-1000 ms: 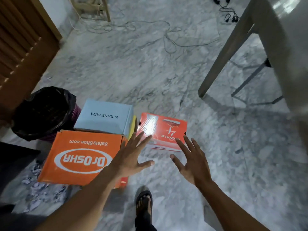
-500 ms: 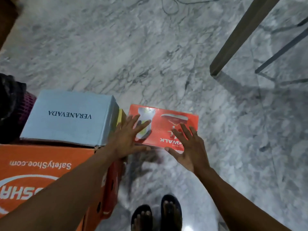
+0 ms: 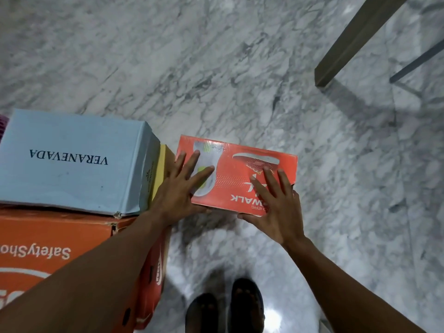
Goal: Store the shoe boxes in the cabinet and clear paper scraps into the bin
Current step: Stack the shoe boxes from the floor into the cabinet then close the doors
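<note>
Head view, looking straight down: you stand in dark sandals [image 3: 224, 308] on a grey-veined marble floor [image 3: 216, 68], both bare arms reaching forward to a red shoe box [image 3: 236, 175] that lies flat on the floor in front of your feet. The lid, printed with a shoe picture and upside-down lettering ending in "WALK", faces up.

Your left hand [image 3: 179, 191] rests on the left end of the lid, fingers spread flat across the top and thumb tucked against the near edge; the grip is clamped on the box's near-left corner. Your right hand [image 3: 276, 207] covers the near-right part of the lid, fingers splayed over the print, thumb hooked under the near edge; that grip too is closed on the red shoe box.

Just beside the red box, to its left, stands a pale blue shoe box [image 3: 72, 162] marked "VERANEVADA", stacked on a larger orange box [image 3: 57, 251] whose lid reads "SafetySho…", the rest cut off by the frame's edge. A yellow box edge [image 3: 161, 169] shows between the blue box and your left hand; how much of it sits behind is hidden.

At upper right a wooden table leg [image 3: 353, 42] meets the floor, well apart from the boxes, with a thin dark metal bar [image 3: 418, 61] beyond it.
</note>
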